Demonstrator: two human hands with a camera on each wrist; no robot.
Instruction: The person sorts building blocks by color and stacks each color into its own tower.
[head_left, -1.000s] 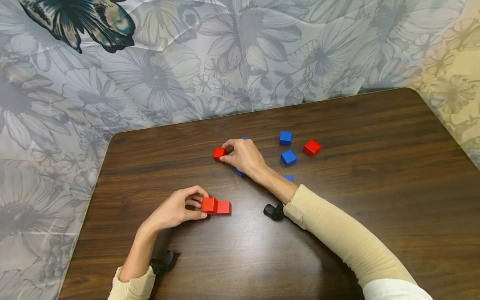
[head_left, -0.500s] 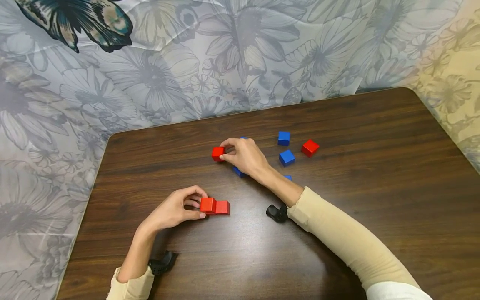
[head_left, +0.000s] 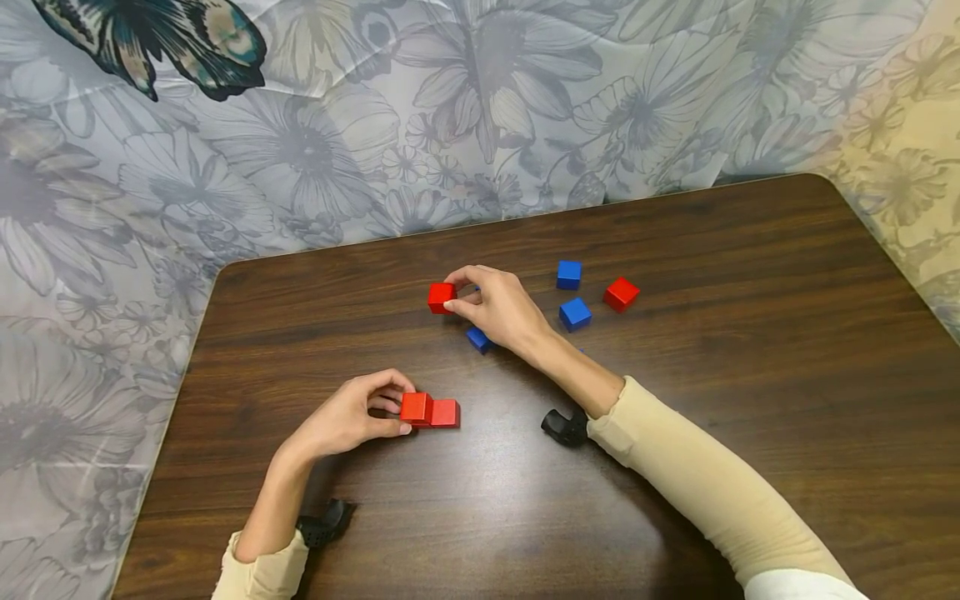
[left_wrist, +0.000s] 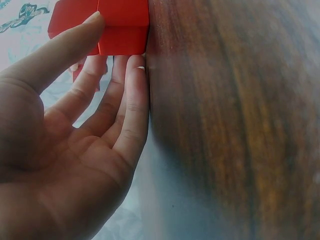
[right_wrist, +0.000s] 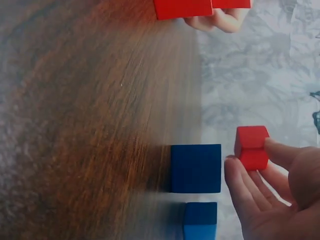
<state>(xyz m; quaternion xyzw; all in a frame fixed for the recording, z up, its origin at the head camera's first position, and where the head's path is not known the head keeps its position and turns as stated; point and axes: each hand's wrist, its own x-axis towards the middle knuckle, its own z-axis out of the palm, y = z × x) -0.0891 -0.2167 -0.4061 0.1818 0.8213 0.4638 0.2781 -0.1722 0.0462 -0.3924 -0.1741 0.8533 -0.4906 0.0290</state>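
Note:
Left of the middle of the table, a raised red block [head_left: 416,408] stands against a lower red block [head_left: 446,413]. My left hand [head_left: 352,417] pinches the raised one, thumb on the near side and fingers behind; in the left wrist view, the stacked red blocks [left_wrist: 122,30] show a seam beside the thumb tip. Farther back, my right hand [head_left: 506,310] pinches another red block [head_left: 441,298] between thumb and fingers. The right wrist view shows this block off the table. Below the right hand lies a blue block [head_left: 478,339]; another blue block is mostly hidden behind the hand.
Right of the right hand are two blue blocks, a rear blue block [head_left: 568,275] and a nearer blue block [head_left: 575,314], with a loose red block [head_left: 621,294] beside them. A sliver of blue shows by the right forearm. A floral cloth [head_left: 315,150] hangs behind the wooden table [head_left: 750,333].
My right hand has lifted the red block slightly and drawn it up off the table, showing more of the blue block below. My left hand keeps its hold on the red block.

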